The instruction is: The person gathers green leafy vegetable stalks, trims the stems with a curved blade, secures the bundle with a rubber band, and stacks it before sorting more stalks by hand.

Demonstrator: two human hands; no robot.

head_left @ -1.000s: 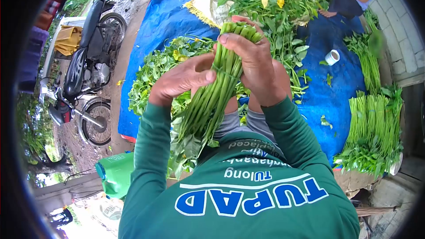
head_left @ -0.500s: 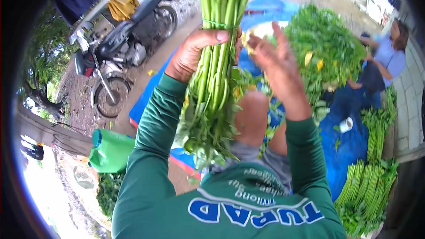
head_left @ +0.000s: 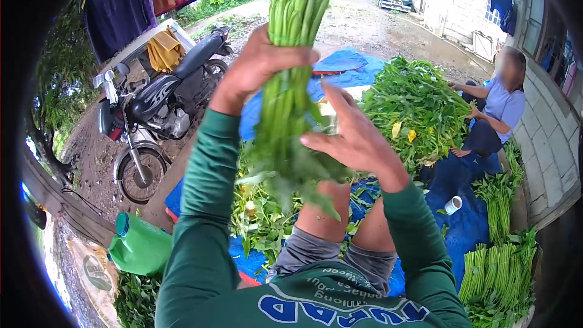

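Observation:
My left hand (head_left: 262, 68) is wrapped around a bundle of water spinach (head_left: 297, 9), just below the green band that circles its stems. The cut stems point up and the leaves hang down, blurred by motion. To the right of the hanging leaves, my right hand (head_left: 358, 138) is open with thumb and fingers apart, close to the bundle. Whether it touches any leaves I cannot tell. Loose leaves and stems (head_left: 267, 215) lie below, around my knees.
A large heap of greens (head_left: 413, 109) rests on the blue tarp (head_left: 452, 237) near a seated person (head_left: 501, 100). Tied bundles (head_left: 495, 273) and a white cup (head_left: 453, 205) are at right. A green jug (head_left: 141, 244) and a motorcycle (head_left: 161, 106) stand at left.
My left hand and the bundle have shifted slightly left, and the leaves have swung. My right hand has dropped lower and come nearer the bundle. The head view has tilted up.

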